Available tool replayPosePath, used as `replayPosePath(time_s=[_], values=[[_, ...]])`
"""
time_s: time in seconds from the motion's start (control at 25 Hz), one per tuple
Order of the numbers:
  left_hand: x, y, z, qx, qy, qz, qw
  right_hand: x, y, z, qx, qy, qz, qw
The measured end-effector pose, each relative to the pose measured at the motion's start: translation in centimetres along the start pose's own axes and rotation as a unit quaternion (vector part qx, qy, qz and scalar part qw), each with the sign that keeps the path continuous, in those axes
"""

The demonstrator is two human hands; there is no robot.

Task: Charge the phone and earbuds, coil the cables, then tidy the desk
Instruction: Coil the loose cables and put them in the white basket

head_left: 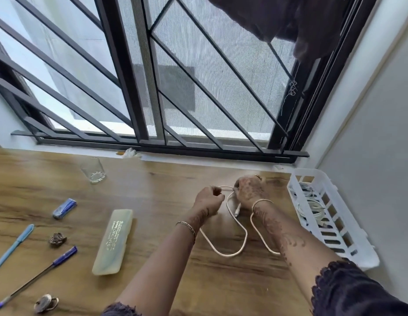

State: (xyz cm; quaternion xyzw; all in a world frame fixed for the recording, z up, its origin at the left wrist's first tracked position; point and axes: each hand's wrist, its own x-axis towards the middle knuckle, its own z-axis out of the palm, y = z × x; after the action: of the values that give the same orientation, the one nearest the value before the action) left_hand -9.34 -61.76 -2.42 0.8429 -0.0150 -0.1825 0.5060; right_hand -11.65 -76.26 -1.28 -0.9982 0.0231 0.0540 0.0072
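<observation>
left grip point(208, 199), right grip point(249, 190) both clamped on white cable point(235, 253); case point(113, 241) lettering unreadable

Your left hand point(208, 200) and right hand point(249, 191) meet on the cable point(238, 245) at the far right of the desk point(153, 190); its loops trail nearward. A basket point(342, 238) holding more cables point(312, 208) lies right of them, a case point(113, 241) left, two pens point(14, 246) near left, a glass point(93, 170) far left.

A room in a home. A wooden desk point(153, 179) sits under a barred window point(139, 76). A light-blue pen point(13, 247) lies lower left.
</observation>
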Motion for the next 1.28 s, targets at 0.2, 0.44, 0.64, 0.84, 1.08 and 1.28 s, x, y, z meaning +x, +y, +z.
replayPosePath(time_s=[0.2,0.44,0.64,0.84,1.08,1.28], values=[[1.6,-0.5,0.7,-0.116,-0.019,-0.045,0.992,3.5,-1.1,-0.9,0.024,0.029,0.098,0.994],[1.2,0.2,0.4,-0.19,-0.03,-0.035,0.981,3.1,-1.3,-2.5,0.262,0.029,0.037,0.964],[-0.7,2.8,-1.4,-0.299,0.011,0.021,0.954,0.9,-2.5,-4.6,0.363,0.1,-0.009,0.927],[-2.8,4.9,-3.0,-0.373,0.064,0.044,0.925,-1.3,-2.6,-5.7,0.39,0.03,-0.007,0.92],[-5.0,6.3,-4.7,-0.457,-0.009,-0.003,0.889,-3.3,-2.7,-5.5,0.369,0.048,-0.006,0.928],[-7.1,7.0,-5.6,-0.391,-0.127,-0.031,0.911,-3.3,-4.3,-6.9,0.413,0.131,-0.112,0.894]])
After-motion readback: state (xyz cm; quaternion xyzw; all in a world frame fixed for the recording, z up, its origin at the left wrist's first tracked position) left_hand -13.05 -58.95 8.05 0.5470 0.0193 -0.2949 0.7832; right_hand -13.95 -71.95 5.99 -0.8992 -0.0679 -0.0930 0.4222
